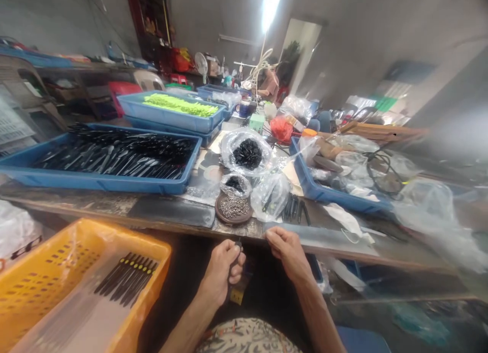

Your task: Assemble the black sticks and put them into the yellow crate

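My left hand (pixel 224 270) is closed around a small dark item (pixel 238 246) just below the workbench edge (pixel 163 222). A yellow-and-dark piece (pixel 237 295) shows below that hand, and I cannot tell if it is joined to the item. My right hand (pixel 286 252) rests with curled fingers at the bench edge, and whatever lies under them is hidden. A round brown dish of small metal screws (pixel 234 207) sits just beyond my hands. At the lower left, black tools with yellow bands (pixel 125 279) lie in an orange plastic basket (pixel 114 236).
A blue tray of black metal-tipped tools (pixel 102 183) and a blue tray of green pieces (pixel 168 120) stand on the bench. Clear plastic bags (pixel 246 152), tangled cables (pixel 383 172), and another blue tray (pixel 324 194) crowd the right side. Shelves and chairs stand behind.
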### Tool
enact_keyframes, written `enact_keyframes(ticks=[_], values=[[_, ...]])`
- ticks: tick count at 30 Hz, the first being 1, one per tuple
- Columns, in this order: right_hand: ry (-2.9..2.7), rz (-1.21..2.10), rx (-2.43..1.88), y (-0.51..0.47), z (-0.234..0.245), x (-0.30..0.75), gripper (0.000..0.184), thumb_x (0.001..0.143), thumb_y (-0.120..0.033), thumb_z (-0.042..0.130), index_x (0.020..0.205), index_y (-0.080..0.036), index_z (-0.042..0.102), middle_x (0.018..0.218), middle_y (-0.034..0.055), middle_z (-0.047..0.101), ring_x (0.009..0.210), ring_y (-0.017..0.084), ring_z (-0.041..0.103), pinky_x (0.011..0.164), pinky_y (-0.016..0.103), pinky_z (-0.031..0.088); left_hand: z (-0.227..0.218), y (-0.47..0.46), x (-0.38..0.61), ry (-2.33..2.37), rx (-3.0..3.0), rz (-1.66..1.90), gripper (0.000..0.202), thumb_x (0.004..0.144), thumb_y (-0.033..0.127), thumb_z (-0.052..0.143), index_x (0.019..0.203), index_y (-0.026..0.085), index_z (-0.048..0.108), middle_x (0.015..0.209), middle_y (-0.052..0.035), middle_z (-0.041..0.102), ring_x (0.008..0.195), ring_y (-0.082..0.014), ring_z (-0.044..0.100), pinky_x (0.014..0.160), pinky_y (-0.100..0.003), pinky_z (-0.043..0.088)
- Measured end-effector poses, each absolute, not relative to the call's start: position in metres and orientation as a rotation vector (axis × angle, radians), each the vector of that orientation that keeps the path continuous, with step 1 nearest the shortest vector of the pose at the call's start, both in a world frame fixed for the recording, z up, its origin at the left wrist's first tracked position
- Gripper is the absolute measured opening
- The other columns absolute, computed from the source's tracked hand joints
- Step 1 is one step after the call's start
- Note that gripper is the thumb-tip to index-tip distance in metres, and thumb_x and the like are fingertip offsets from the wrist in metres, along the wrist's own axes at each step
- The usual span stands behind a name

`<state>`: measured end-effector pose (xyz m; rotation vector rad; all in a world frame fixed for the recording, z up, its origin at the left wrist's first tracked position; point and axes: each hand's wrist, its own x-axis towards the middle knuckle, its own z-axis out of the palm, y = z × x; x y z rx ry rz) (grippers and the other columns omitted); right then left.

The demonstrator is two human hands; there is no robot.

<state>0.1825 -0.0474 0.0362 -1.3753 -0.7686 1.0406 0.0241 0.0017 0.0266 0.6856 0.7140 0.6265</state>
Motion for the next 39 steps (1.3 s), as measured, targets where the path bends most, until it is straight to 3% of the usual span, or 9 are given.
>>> enact_keyframes(ticks=[12,17,23,29,35,39], values=[[-1.094,0.650,-1.537,0.014,0.091,0.205,0.025,0.074,-0.039,0.058,0.061,-0.017,0.054,0.052,-0.0048,0.038,0.046,0.008,0.030,0.042,0.021,0.022,0.022,-0.010,0.025,0.741,0.884,0.591,0.033,0.078,0.047,0.055,0.071,0.018,0.041,0.057,0.0032,0.053,0.035,-0.0034,0.036,0.033,-0.016,0.022],[-1.422,0.157,-1.743,0.072,0.105,0.222,0.028,0.078,-0.031,0.042,0.054,-0.018,0.049,0.054,-0.0022,0.046,0.054,0.012,0.043,0.052,0.023,0.033,0.023,-0.009,0.020,0.701,0.950,0.549,0.034,0.081,0.049,0.052,0.073,0.018,0.041,0.057,0.0034,0.052,0.036,-0.0024,0.034,0.035,-0.016,0.020],[-1.574,-0.077,-2.065,0.149,0.107,0.240,0.026,0.081,-0.018,0.039,0.076,-0.014,0.065,0.076,0.0069,0.065,0.072,0.018,0.057,0.063,0.025,0.036,0.026,0.000,0.011,0.654,0.824,0.549,0.042,0.074,0.055,0.060,0.075,0.020,0.036,0.060,0.0068,0.046,0.040,-0.0003,0.027,0.037,-0.015,0.013],[-1.713,-0.227,-2.253,0.193,0.100,0.245,0.032,0.080,-0.007,0.041,0.102,-0.013,0.063,0.101,0.0146,0.062,0.087,0.021,0.060,0.070,0.026,0.037,0.015,0.010,-0.003,0.662,0.796,0.566,0.052,0.065,0.063,0.064,0.073,0.021,0.034,0.058,0.0075,0.046,0.036,0.0008,0.023,0.036,-0.016,0.008],[-1.936,-0.340,-2.288,0.214,0.096,0.236,0.032,0.082,-0.008,0.042,0.107,-0.017,0.061,0.104,0.0127,0.061,0.089,0.022,0.060,0.068,0.026,0.038,0.007,0.020,-0.015,0.648,0.767,0.563,0.054,0.062,0.065,0.065,0.072,0.021,0.035,0.056,0.0072,0.049,0.034,0.0007,0.025,0.036,-0.017,0.009],[-2.156,-0.397,-2.184,0.216,0.101,0.221,0.028,0.079,-0.006,0.045,0.097,-0.016,0.064,0.104,0.0126,0.062,0.091,0.021,0.060,0.067,0.024,0.041,-0.001,0.022,-0.019,0.629,0.763,0.676,0.049,0.063,0.060,0.067,0.071,0.019,0.041,0.049,0.0054,0.049,0.034,-0.0002,0.028,0.037,-0.016,0.014]])
